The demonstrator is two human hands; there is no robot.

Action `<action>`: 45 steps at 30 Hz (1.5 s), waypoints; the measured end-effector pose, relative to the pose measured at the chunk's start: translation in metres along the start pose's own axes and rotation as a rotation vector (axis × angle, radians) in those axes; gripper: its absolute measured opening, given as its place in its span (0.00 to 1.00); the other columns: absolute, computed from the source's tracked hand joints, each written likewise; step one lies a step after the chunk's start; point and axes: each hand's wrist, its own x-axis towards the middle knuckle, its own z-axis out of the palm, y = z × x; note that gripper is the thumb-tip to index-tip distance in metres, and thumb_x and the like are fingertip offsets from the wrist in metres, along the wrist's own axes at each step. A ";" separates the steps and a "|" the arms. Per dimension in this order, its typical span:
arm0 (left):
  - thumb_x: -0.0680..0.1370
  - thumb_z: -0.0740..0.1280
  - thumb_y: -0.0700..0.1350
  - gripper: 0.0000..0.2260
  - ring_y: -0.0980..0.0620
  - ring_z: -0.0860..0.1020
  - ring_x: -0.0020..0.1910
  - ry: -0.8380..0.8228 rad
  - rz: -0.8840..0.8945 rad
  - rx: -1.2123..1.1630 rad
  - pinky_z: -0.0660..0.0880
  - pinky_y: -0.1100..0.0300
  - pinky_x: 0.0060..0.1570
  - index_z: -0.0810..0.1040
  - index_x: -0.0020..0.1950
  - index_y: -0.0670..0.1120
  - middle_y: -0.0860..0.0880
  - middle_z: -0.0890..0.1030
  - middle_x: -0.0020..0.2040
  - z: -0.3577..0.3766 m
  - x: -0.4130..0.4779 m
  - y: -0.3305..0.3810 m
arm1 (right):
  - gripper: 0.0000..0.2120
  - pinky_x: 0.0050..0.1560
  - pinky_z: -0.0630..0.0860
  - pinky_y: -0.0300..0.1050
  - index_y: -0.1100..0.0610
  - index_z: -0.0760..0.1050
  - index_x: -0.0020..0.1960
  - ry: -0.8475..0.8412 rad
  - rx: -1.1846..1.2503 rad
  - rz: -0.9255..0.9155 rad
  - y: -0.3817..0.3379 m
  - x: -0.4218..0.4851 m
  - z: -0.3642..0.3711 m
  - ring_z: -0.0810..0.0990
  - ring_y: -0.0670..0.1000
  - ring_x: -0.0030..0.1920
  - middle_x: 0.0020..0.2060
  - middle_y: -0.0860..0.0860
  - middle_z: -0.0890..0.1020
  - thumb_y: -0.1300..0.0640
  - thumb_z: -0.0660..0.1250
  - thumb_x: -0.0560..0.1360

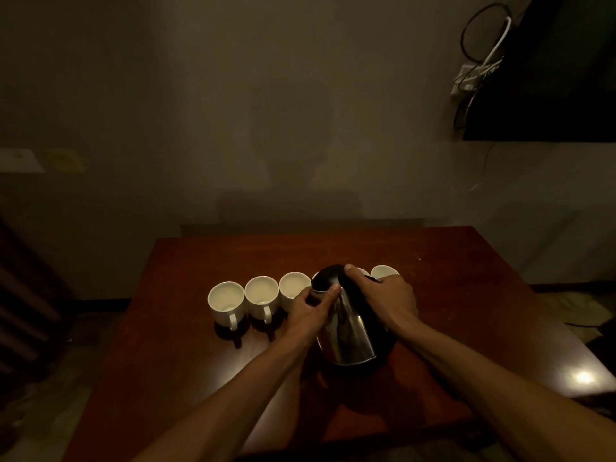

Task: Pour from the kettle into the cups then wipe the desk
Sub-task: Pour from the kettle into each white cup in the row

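A steel kettle (350,331) with a black lid is lifted and tilted forward over a row of white cups on the brown desk (206,261). My right hand (386,298) grips its black handle, thumb up on the lid. My left hand (311,308) rests against the kettle's left side near the spout, fingers spread on the metal. Three cups stand free at the left: the leftmost cup (226,303), the second cup (262,296) and the third cup (293,288). Another cup (384,272) shows at the right, and the kettle and my hands hide most of the cups between.
The room is dim. A wall runs behind the desk, with a dark screen (546,78) and a tangle of cables and plugs (473,71) at the upper right. A lamp glare (583,376) marks the desk's right edge.
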 end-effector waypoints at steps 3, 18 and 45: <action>0.73 0.71 0.62 0.30 0.44 0.77 0.63 0.051 -0.002 -0.002 0.74 0.44 0.66 0.75 0.69 0.47 0.46 0.80 0.63 -0.006 -0.005 0.001 | 0.31 0.30 0.67 0.40 0.56 0.72 0.29 -0.034 0.036 0.002 -0.004 -0.005 0.005 0.73 0.49 0.26 0.25 0.49 0.75 0.28 0.65 0.71; 0.75 0.69 0.62 0.17 0.51 0.80 0.51 0.082 -0.087 -0.040 0.79 0.43 0.59 0.80 0.53 0.51 0.51 0.82 0.51 -0.023 0.015 -0.011 | 0.31 0.31 0.70 0.41 0.57 0.75 0.33 -0.125 -0.043 0.044 -0.029 0.010 0.024 0.79 0.50 0.31 0.29 0.51 0.80 0.27 0.65 0.70; 0.76 0.68 0.64 0.24 0.54 0.79 0.50 0.050 -0.187 -0.237 0.75 0.59 0.41 0.79 0.60 0.47 0.50 0.83 0.55 -0.040 0.026 -0.010 | 0.31 0.26 0.66 0.37 0.56 0.71 0.31 -0.175 -0.337 -0.042 -0.082 0.018 0.031 0.73 0.48 0.23 0.25 0.49 0.74 0.28 0.64 0.71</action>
